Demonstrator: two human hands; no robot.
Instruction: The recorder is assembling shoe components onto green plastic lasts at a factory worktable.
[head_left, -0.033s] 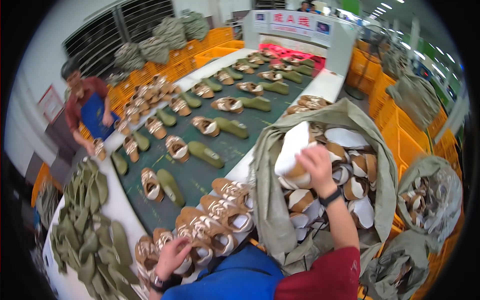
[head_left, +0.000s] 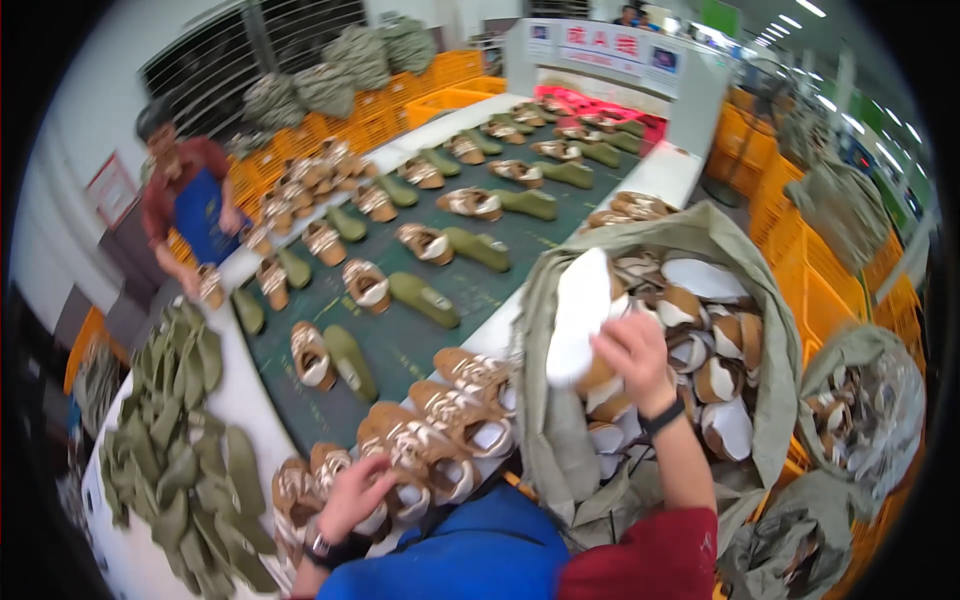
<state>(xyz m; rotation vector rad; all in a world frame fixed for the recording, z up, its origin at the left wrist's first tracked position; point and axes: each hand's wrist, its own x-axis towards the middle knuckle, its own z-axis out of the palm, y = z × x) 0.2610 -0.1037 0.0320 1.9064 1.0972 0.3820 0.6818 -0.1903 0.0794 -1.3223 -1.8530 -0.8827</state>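
My right hand (head_left: 632,358) grips a brown shoe and holds it over a large grey-green sack (head_left: 560,440), its white sole (head_left: 578,318) turned up and outward. More brown-and-white shoes (head_left: 722,380) lie jumbled inside the sack. My left hand (head_left: 358,492), fingers apart, is at a row of brown lace-up shoes (head_left: 400,430) along the near table edge. It hides part of the shoes beneath it, so I cannot tell whether it touches them.
Shoes paired with olive-green insole-like pieces (head_left: 422,298) stand in rows on a dark green conveyor belt (head_left: 270,360). A pile of these green pieces (head_left: 180,460) lies left. A co-worker (head_left: 195,200) touches a shoe at far left. Orange crates (head_left: 815,290) and more sacks stand right.
The shoe in my right hand has turned, its white sole now more upright and a little lower. My left hand has shifted slightly right and up. The whole view has moved a little.
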